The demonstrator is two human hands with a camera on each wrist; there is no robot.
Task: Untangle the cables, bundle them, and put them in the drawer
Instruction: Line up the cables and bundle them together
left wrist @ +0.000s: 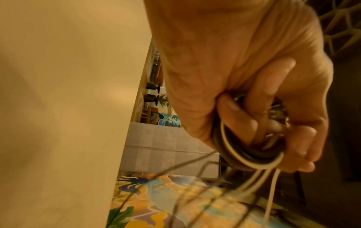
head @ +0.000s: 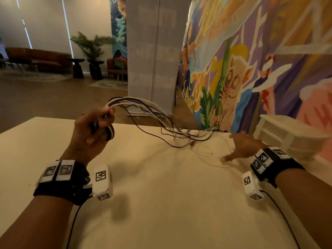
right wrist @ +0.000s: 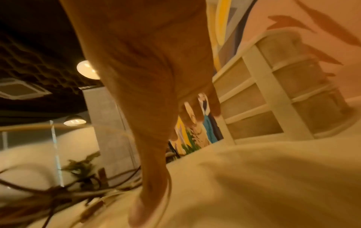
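Right wrist view blurs the cables (right wrist: 58,199) beside the hands (right wrist: 148,92)

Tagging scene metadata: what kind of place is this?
Likely an office lounge or lobby, not a home: painted mural wall, sofa with potted plant behind, and a cloth-covered table set up as workspace.

The left hand (head: 93,130) is raised above the table (head: 161,203) near its far left edge, fingers curled round a coil of black and white cables (head: 143,112); loose strands trail down to a tangle by the far edge; the right hand (head: 242,147), fingers spread, hovers near the right edge beside a white drawer unit (head: 287,135).
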